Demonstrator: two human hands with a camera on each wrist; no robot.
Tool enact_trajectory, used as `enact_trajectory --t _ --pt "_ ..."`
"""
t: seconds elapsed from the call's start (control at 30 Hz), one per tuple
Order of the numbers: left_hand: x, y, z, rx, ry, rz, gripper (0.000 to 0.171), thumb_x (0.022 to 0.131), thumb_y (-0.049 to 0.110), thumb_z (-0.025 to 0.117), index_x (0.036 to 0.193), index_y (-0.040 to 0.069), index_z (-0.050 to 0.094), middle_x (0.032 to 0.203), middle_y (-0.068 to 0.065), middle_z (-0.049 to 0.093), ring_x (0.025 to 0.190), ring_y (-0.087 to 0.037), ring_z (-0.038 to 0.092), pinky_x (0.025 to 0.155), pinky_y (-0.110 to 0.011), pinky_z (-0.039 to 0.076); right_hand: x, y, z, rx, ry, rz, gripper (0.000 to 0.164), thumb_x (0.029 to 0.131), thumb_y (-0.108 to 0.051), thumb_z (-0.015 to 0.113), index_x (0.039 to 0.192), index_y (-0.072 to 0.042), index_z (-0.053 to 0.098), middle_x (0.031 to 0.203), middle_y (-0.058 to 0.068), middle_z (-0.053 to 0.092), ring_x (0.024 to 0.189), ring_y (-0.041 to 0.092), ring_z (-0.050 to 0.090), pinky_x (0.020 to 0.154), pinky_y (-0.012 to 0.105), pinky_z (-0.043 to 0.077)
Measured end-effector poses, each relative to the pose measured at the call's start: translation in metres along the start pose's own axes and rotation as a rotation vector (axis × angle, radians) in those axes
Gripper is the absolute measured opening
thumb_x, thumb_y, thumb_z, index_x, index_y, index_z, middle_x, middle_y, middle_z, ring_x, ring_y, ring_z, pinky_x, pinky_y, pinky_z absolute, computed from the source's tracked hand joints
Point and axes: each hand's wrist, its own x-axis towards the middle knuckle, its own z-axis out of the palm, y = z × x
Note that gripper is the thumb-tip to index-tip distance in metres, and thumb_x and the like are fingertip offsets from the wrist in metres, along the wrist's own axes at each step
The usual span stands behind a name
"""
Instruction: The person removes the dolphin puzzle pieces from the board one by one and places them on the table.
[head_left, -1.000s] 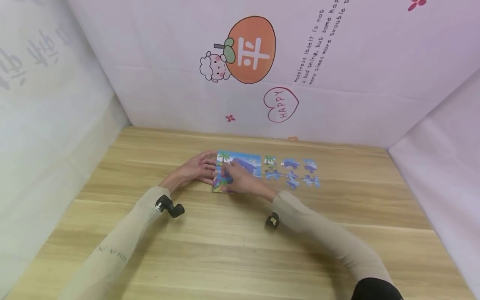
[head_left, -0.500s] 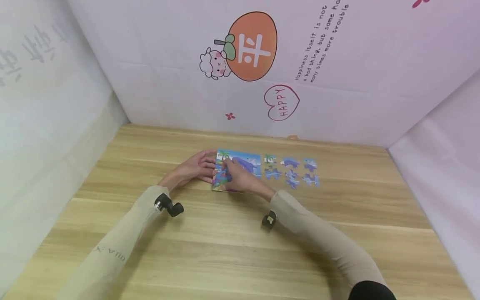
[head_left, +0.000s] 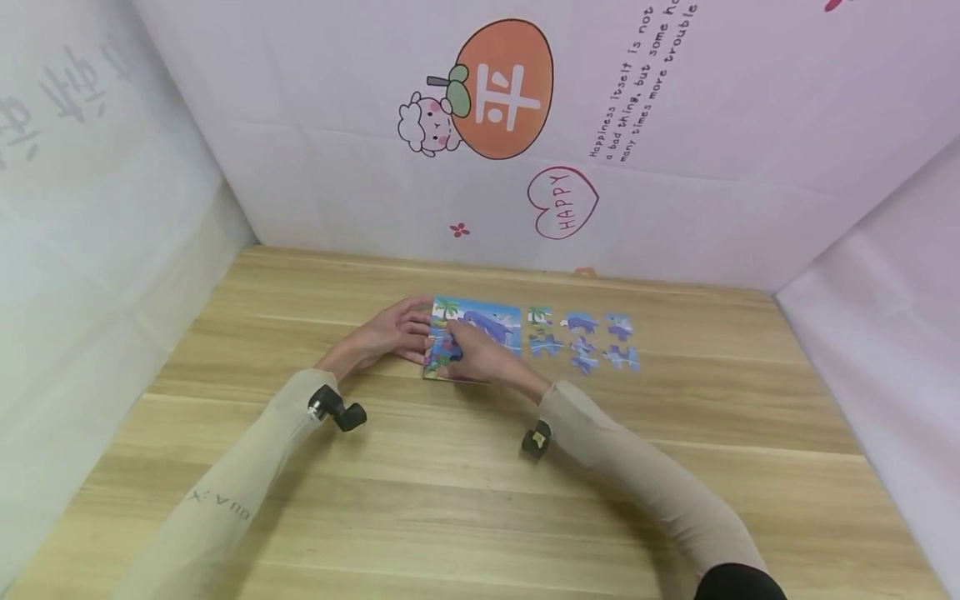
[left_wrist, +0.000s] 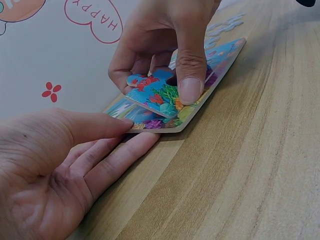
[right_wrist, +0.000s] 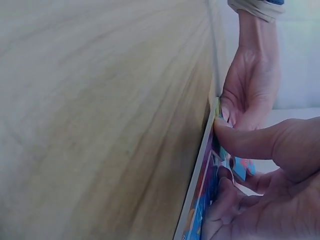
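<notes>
A thin puzzle board with a printed sea scene of a dolphin and palm tree lies at the far middle of the table. My left hand holds its left edge; in the left wrist view the thumb presses on top near the corner and the fingers sit along and below the edge. Over the board's near left part, my right hand pinches a puzzle piece showing a red crab and seaweed. That piece is tilted, one side raised above the board. In the right wrist view the right fingers partly hide it.
Several loose puzzle pieces lie in two rows on the table, just right of the board. The wooden table ends at a printed cloth wall close behind the board. Cloth walls also stand at both sides.
The head view has shifted slightly. Both hands keep nearly the same places at the board, and the loose pieces have not moved.
</notes>
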Motion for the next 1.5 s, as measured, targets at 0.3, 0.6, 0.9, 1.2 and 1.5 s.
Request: enact_trajectory --t 0.3,0.6,0.9,1.2,1.5 --pt "0.000 0.002 0.002 -0.019 -0.019 0.005 0.087 0.097 -0.013 0.060 0.168 0.010 0.013 0.155 -0.026 0.033 0.123 -0.030 0.058 0.094 -0.044 0.066 -0.004 0.009 -0.012 0.094 -0.051 -0.031 0.034 0.103 -0.013 0.066 0.130 0.002 0.053 0.119 0.014 0.060 0.104 0.025 0.057 0.090 0.035 0.055" --pt "-0.002 -0.001 0.003 -0.029 0.002 0.007 0.087 0.096 -0.013 0.060 0.167 0.009 0.015 0.153 -0.027 0.035 0.117 -0.026 0.060 0.092 -0.043 0.066 -0.010 0.013 -0.008 0.160 0.024 -0.073 0.033 0.100 -0.007 0.068 0.127 0.004 0.053 0.120 0.020 0.065 0.106 0.029 0.065 0.089 0.033 0.061" --pt "-0.003 -0.001 0.003 -0.020 -0.006 0.000 0.087 0.097 -0.010 0.062 0.167 0.010 0.014 0.154 -0.026 0.034 0.127 -0.033 0.055 0.093 -0.043 0.066 -0.012 0.021 -0.015 0.368 0.046 -0.038 0.021 0.104 -0.003 0.059 0.122 0.007 0.056 0.101 0.020 0.068 0.082 0.027 0.070 0.071 0.035 0.068" --pt "-0.002 0.001 0.002 -0.027 0.007 0.000 0.089 0.096 -0.012 0.063 0.167 0.009 0.015 0.155 -0.027 0.033 0.130 -0.035 0.052 0.092 -0.041 0.066 -0.028 0.034 -0.041 0.447 0.054 0.052 0.022 0.106 -0.006 0.057 0.126 0.003 0.056 0.107 0.014 0.061 0.091 0.027 0.070 0.080 0.041 0.069" --pt "-0.001 0.000 0.003 -0.023 0.014 -0.002 0.087 0.096 -0.012 0.063 0.167 0.009 0.016 0.153 -0.026 0.037 0.122 -0.030 0.059 0.091 -0.041 0.067 -0.054 0.065 -0.067 0.408 0.039 0.056 0.020 0.105 -0.009 0.059 0.120 0.005 0.059 0.100 0.016 0.066 0.086 0.028 0.070 0.078 0.044 0.067"
